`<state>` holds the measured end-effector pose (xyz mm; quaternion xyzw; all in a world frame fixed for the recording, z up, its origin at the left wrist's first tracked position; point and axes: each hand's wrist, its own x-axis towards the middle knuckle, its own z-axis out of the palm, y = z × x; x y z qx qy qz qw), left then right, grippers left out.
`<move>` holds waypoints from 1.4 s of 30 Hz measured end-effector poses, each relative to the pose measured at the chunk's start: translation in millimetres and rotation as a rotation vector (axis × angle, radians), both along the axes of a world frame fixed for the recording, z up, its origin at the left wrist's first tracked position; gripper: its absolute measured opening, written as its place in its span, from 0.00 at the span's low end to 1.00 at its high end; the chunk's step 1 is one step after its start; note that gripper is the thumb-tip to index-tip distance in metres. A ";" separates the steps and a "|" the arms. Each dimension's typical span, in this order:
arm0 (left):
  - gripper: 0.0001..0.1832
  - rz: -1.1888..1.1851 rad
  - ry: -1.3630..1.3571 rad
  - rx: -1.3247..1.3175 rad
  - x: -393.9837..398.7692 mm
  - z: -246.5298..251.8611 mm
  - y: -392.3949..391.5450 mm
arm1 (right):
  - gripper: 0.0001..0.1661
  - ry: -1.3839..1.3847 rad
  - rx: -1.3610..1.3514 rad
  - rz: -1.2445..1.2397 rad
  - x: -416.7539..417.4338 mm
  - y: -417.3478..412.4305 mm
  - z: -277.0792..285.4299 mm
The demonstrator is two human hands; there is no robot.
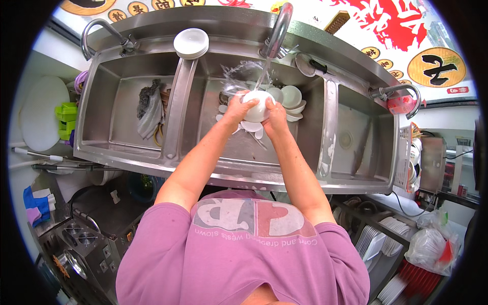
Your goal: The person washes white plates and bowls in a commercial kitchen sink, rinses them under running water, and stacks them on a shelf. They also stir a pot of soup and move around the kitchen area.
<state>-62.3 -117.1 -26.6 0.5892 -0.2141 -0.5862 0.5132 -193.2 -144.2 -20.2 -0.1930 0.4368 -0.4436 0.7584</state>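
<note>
Both my left hand (239,111) and my right hand (275,115) grip a white bowl (256,108) by its sides, the left thumb lying across its outer surface. Water runs from the middle faucet (280,30) and splashes just beyond the bowl. I hold it over the middle basin (206,133) of a stainless steel sink. Behind and right of my right hand, several white bowls (292,97) lie heaped in that basin. White spoons (259,133) and other utensils lie below my hands, partly hidden by them.
Stacked white dishes (191,42) stand on the left divider's back end. A strainer (305,65) with a black handle rests behind the basin. Grey cloths (150,118) lie in the left basin (122,95). At right are another basin (349,152) and a plastic basket (405,160). A brush (337,22) sits on the back ledge.
</note>
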 end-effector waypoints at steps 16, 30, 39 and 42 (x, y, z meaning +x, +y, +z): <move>0.16 -0.088 0.494 0.073 43.9 23.9 27.3 | 0.26 -0.268 0.173 0.167 11.1 6.5 -16.9; 0.10 -0.146 -1.944 -0.303 209.8 66.3 -82.0 | 0.30 1.204 -0.038 0.525 -52.0 0.5 -207.2; 0.23 -0.220 -2.064 -0.435 187.8 29.3 -78.8 | 0.32 1.354 0.143 0.413 -14.7 -7.7 -217.0; 0.22 -0.219 -1.813 -0.682 144.7 42.6 -57.8 | 0.23 1.300 0.309 0.389 -1.9 -7.7 -219.4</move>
